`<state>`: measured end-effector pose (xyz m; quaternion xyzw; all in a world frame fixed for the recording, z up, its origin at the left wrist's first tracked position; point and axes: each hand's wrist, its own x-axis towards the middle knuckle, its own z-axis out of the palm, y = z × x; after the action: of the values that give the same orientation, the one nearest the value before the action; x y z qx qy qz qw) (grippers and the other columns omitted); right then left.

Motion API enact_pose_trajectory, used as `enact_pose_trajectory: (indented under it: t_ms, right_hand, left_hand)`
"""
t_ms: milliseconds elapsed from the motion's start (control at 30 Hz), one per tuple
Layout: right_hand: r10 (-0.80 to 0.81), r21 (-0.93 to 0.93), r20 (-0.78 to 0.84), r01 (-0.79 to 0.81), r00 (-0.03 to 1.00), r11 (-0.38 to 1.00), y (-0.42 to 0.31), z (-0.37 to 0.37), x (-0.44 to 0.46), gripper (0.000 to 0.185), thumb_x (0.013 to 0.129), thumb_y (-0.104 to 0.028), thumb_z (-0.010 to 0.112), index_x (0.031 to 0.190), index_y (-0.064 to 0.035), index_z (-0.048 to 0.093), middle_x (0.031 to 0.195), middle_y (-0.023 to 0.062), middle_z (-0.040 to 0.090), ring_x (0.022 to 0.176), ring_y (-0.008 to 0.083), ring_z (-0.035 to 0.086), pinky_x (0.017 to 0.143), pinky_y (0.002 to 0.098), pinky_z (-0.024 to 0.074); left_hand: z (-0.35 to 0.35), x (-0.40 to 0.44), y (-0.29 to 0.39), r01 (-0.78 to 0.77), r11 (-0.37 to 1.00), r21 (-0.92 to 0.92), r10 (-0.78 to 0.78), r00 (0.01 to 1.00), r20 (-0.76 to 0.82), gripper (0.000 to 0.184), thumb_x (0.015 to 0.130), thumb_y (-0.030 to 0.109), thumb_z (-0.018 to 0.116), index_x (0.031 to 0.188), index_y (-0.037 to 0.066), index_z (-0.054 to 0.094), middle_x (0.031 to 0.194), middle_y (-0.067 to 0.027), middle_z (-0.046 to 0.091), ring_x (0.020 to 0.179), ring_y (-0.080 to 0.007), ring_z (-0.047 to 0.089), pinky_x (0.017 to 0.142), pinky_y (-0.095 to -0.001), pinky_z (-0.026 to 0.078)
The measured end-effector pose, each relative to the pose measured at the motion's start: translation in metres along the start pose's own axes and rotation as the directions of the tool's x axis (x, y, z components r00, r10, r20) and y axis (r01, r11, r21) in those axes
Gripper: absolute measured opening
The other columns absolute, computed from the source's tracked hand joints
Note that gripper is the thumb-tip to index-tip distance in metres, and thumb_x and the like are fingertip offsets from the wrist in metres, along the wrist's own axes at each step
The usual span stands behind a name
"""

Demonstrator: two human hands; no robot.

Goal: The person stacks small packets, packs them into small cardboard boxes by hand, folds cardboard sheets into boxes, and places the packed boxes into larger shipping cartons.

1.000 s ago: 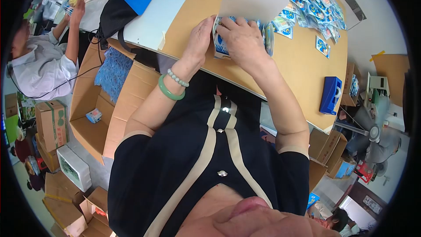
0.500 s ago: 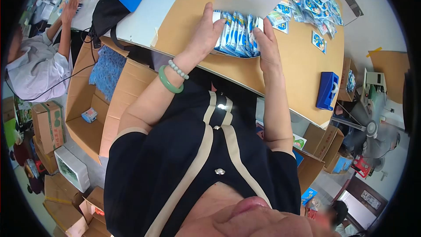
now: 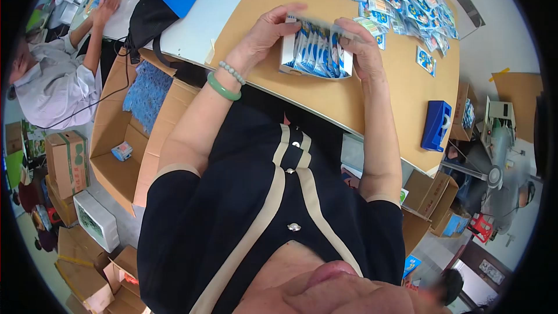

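Centrally, toward the frame's top, the left hand (image 3: pixel 266 34), fingers loosely parted, and the right hand (image 3: pixel 364 51), fingers curled, grip unclear, flank an open box (image 3: pixel 287 53) of packets (image 3: pixel 318 52) on the tabletop (image 3: pixel 401 102).

- One box (image 3: pixel 286 57) between your two hands (image 3: pixel 263 34)
- Perhaps eight packets (image 3: pixel 317 52) inside
- One heap (image 3: pixel 404 6), desk's (image 3: pixel 415 102) far right corner
- One lone packet (image 3: pixel 425 61) and one tape dispenser (image 3: pixel 435 127), right edge
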<state>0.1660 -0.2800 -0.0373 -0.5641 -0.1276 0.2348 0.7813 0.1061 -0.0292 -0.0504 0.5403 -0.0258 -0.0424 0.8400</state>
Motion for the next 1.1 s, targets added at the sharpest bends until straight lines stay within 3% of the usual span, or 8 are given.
enact_pose_trajectory:
  t_ms: [133,233,333,400,533,800,1033,1100]
  right_hand:
    - [-0.148,-0.257,0.08,0.164,0.986,0.952,0.002,-0.007,-0.003,0.041,0.081,0.001,0.07,0.121,-0.0063,0.067,0.123,0.0084,0.064,0.116,0.022,0.058,0.103,0.0353,0.044]
    - [-0.363,-0.803,0.333,0.464,0.87,0.374,-0.006,-0.009,-0.013,0.034,0.086,-0.005,0.068,0.119,-0.0133,0.071,0.134,0.0071,0.059,0.129,0.0265,0.049,0.111,0.0363,0.0369]
    - [-0.232,-0.703,0.231,0.327,0.945,0.631,-0.011,-0.006,-0.019,0.038,0.087,-0.011,0.069,0.124,-0.017,0.068,0.142,0.0066,0.052,0.136,0.029,0.04,0.114,0.0371,0.0321]
    - [-0.156,-0.63,0.193,0.244,0.969,0.737,-0.017,-0.001,-0.021,0.04,0.087,-0.014,0.069,0.127,-0.0189,0.066,0.146,0.0064,0.049,0.14,0.0302,0.036,0.116,0.0375,0.0296]
    - [-0.129,-0.879,0.334,0.358,0.934,0.315,-0.028,0.002,-0.032,0.043,0.092,-0.012,0.064,0.135,-0.0181,0.06,0.15,0.0077,0.044,0.145,0.03,0.03,0.119,0.0377,0.0249]
    - [-0.193,-0.53,0.136,0.236,0.972,0.815,0.002,0.017,-0.065,0.042,0.097,-0.008,0.052,0.139,-0.0123,0.055,0.152,0.0076,0.042,0.147,0.0282,0.027,0.12,0.0384,0.0225]
    - [-0.456,-0.854,0.399,0.503,0.796,0.13,0.007,0.011,-0.071,0.041,0.094,-0.008,0.055,0.135,-0.0095,0.057,0.147,0.0092,0.048,0.144,0.0318,0.032,0.117,0.039,0.0285]
    - [-0.406,-0.848,0.397,0.498,0.823,0.181,-0.003,0.018,-0.085,0.043,0.092,-0.007,0.056,0.135,-0.0097,0.057,0.146,0.0092,0.049,0.143,0.0323,0.034,0.116,0.0399,0.0299]
  left_hand:
    - [-0.022,0.009,0.003,-0.151,0.941,0.304,0.095,0.977,0.193,0.036,0.093,0.006,0.059,0.128,0.011,0.063,0.127,-0.0077,0.062,0.123,-0.0218,0.056,0.106,-0.0333,0.042]
    - [-0.025,0.007,0.028,-0.435,0.687,0.582,0.22,0.888,0.404,0.035,0.094,0.009,0.059,0.127,0.015,0.065,0.135,-0.0079,0.059,0.131,-0.0259,0.05,0.112,-0.0367,0.037]
    - [-0.009,-0.01,0.063,-0.474,-0.077,0.877,0.022,0.879,0.477,0.036,0.095,0.014,0.057,0.131,0.019,0.062,0.144,-0.0051,0.052,0.141,-0.0292,0.038,0.119,-0.0428,0.026]
    - [-0.005,-0.023,0.065,-0.514,-0.059,0.856,-0.008,0.858,0.514,0.036,0.096,0.015,0.057,0.131,0.019,0.062,0.144,-0.0047,0.052,0.142,-0.0291,0.036,0.12,-0.0447,0.025]
    - [0.0,-0.036,0.072,-0.563,0.007,0.826,-0.1,0.822,0.561,0.037,0.096,0.019,0.057,0.133,0.018,0.059,0.145,-0.0057,0.05,0.144,-0.029,0.032,0.12,-0.0491,0.023]
    - [0.039,-0.068,0.061,-0.537,-0.266,0.8,-0.042,0.836,0.547,0.055,0.087,0.022,0.068,0.136,0.006,0.049,0.143,-0.0161,0.048,0.14,-0.0325,0.037,0.116,-0.0509,0.028]
    - [0.038,-0.068,0.029,-0.508,-0.303,0.806,0.138,0.814,0.565,0.056,0.083,0.018,0.072,0.133,0.007,0.049,0.134,-0.0173,0.05,0.133,-0.0364,0.043,0.113,-0.05,0.033]
    - [0.038,-0.07,0.03,-0.52,-0.252,0.816,0.194,0.799,0.569,0.053,0.082,0.014,0.071,0.131,0.008,0.051,0.134,-0.0175,0.051,0.133,-0.0357,0.043,0.112,-0.0493,0.034]
